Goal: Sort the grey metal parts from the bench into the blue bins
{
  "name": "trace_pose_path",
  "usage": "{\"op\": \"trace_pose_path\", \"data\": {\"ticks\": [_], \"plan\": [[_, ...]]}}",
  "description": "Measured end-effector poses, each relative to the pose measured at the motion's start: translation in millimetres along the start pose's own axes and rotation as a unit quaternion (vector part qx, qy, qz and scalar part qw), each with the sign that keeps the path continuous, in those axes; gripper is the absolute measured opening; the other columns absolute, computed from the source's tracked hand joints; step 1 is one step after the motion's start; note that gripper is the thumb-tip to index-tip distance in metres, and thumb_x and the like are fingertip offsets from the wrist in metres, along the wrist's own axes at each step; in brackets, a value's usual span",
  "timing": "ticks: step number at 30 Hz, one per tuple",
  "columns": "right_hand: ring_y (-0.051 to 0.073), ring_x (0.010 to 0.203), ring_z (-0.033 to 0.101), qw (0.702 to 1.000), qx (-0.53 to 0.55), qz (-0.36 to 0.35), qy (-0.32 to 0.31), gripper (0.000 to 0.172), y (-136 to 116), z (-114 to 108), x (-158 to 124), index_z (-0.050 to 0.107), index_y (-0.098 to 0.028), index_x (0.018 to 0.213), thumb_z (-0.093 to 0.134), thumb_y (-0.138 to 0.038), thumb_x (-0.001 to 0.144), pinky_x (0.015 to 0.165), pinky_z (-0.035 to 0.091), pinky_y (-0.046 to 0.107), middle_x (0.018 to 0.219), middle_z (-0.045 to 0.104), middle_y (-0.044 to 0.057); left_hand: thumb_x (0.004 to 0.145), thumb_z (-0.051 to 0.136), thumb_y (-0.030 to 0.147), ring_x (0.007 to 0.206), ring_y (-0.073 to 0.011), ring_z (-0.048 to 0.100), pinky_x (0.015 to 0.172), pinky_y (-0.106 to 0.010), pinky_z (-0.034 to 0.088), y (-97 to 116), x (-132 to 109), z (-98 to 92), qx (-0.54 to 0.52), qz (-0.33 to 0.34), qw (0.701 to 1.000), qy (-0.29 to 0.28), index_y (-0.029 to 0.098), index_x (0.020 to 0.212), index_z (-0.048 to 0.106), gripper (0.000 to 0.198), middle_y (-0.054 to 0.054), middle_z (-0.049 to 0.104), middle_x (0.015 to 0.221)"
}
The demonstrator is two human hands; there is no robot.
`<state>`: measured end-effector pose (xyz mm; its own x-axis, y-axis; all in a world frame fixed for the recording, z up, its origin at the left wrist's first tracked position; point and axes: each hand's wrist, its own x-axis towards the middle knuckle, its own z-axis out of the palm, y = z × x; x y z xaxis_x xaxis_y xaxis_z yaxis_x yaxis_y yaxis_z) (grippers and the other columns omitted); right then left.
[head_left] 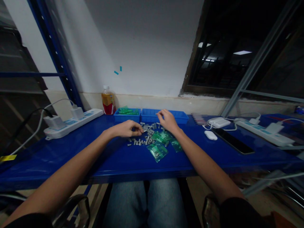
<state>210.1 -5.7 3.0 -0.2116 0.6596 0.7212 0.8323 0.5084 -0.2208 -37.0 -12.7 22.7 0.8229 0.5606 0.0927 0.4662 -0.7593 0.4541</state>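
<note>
A loose heap of small silver metal cylinders (143, 141) lies on the blue table. At its left edge is my left hand (129, 128), its thumb and fingers curled together at the pieces; what they hold, if anything, is hidden. Over the front edge of a long blue tray (180, 117) hangs my right hand (168, 120), fingers bent and a little apart, with nothing visible in them. Small green plastic bags (157, 152) lie at the heap's right front, the nearest with small parts inside. A smaller blue tray (127, 118) holds more green bags (128, 110).
A drink bottle (108, 100) stands by the wall beside the trays. Power strips (73, 123) with plugs and cables lie at left and right (266, 131). On the right are a phone (234, 141), a white earbud case (210, 135) and a white charger (218, 122).
</note>
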Motion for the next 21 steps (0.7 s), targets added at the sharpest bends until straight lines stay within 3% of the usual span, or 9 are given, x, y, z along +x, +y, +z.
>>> {"op": "trace_pose_path", "data": {"ticks": [4,9,12,17,19,21], "plan": [[0.022,0.089,0.053,0.982,-0.115,0.147,0.011,0.024,48.6,-5.1,-0.8,0.063,-0.015,0.082,0.046,-0.031,0.088,0.082,0.037,0.031,0.088,0.062,0.01,0.079,0.058,0.029,0.079,-0.0141,0.063,0.073,-0.02,0.045,-2.5,-0.8,1.6,-0.016,0.035,0.998,-0.059,0.017,0.091,0.071,0.021,-0.003,0.07,0.088],[0.028,0.102,0.049,0.947,-0.185,0.261,-0.027,0.029,69.8,-7.1,-7.2,0.068,-0.017,0.088,0.046,-0.037,0.088,0.084,0.037,0.038,0.101,0.063,0.012,0.083,0.053,0.026,0.077,-0.0131,0.063,0.072,-0.02,0.045,-6.0,4.8,8.2,0.025,0.04,0.998,-0.033,0.016,0.089,0.07,0.021,-0.003,0.07,0.087],[0.029,0.104,0.047,0.94,-0.198,0.272,-0.053,0.033,65.9,-6.7,-7.9,0.069,-0.018,0.091,0.043,-0.038,0.089,0.084,0.036,0.04,0.105,0.062,0.013,0.084,0.051,0.024,0.082,-0.0137,0.063,0.074,-0.02,0.044,-7.4,4.4,8.1,0.033,0.027,0.999,-0.024,0.017,0.094,0.07,0.023,-0.004,0.07,0.093],[0.03,0.107,0.045,0.943,-0.193,0.263,-0.067,0.036,54.4,-8.2,-5.4,0.069,-0.019,0.092,0.042,-0.042,0.089,0.085,0.036,0.042,0.107,0.06,0.013,0.079,0.058,0.026,0.08,-0.0133,0.062,0.073,-0.02,0.044,-3.0,2.4,7.0,0.002,0.045,0.996,-0.076,0.017,0.095,0.069,0.021,-0.003,0.069,0.091],[0.03,0.107,0.045,0.95,-0.18,0.248,-0.063,0.035,46.9,-8.5,-3.7,0.068,-0.019,0.092,0.042,-0.042,0.089,0.085,0.036,0.042,0.105,0.06,0.013,0.08,0.058,0.026,0.079,-0.0128,0.062,0.073,-0.02,0.044,-2.1,3.8,8.5,0.0,0.06,0.996,-0.065,0.016,0.09,0.068,0.018,-0.003,0.069,0.087],[0.028,0.103,0.047,0.963,-0.154,0.213,-0.053,0.032,35.0,-7.6,-1.9,0.068,-0.018,0.091,0.044,-0.04,0.089,0.084,0.036,0.039,0.102,0.061,0.012,0.081,0.055,0.026,0.077,-0.0127,0.061,0.072,-0.021,0.044,-2.7,6.1,10.6,0.009,0.059,0.998,-0.018,0.015,0.087,0.067,0.017,-0.003,0.068,0.085]]}}
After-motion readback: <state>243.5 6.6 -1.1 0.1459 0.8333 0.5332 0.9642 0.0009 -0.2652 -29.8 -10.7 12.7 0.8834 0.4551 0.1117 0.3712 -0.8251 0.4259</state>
